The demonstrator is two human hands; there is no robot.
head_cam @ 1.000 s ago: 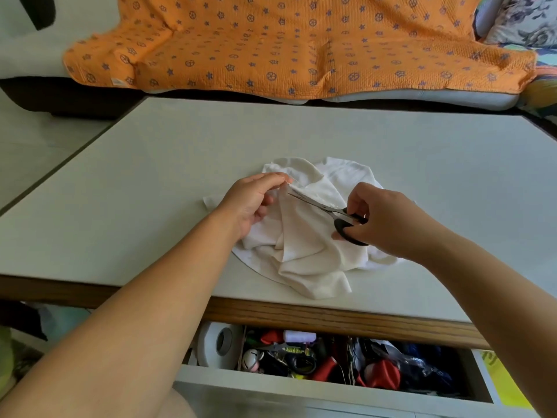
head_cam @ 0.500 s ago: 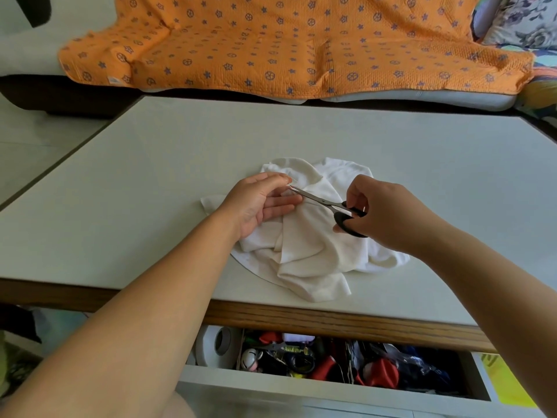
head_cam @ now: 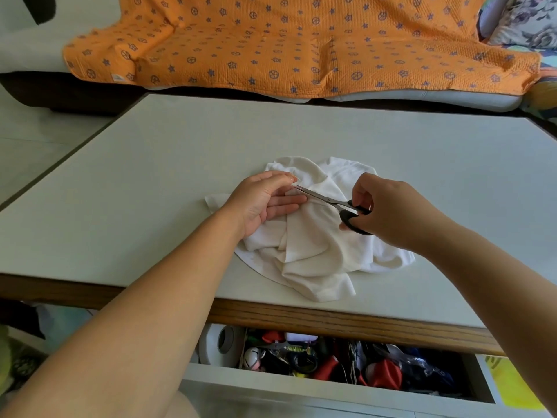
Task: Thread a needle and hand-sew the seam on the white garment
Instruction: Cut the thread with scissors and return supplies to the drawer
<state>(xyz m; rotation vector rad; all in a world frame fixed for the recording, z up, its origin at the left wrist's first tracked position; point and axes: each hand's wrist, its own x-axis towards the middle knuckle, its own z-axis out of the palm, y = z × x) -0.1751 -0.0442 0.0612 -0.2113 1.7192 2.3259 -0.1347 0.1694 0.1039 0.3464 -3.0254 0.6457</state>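
The white garment point(head_cam: 316, 236) lies crumpled in soft folds in the middle of the bench point(head_cam: 150, 176), towards its near edge. It looks light and limp, so it will likely bunch and slide unless it is pinned flat. The best hold is probably close beside the seam, with the cloth pulled taut there.

The left hand point(head_cam: 262, 200) rests on the garment's left part. Its lower fingers lie straight on the cloth and its thumb and forefinger are drawn together at the scissor tips; whatever they pinch is too fine to see. The right hand point(head_cam: 388, 209) grips the black handles of the scissors point(head_cam: 328, 202), with the blades pointing left over the fabric. Below the bench's near edge an open drawer point(head_cam: 331, 384) holds sewing clutter.
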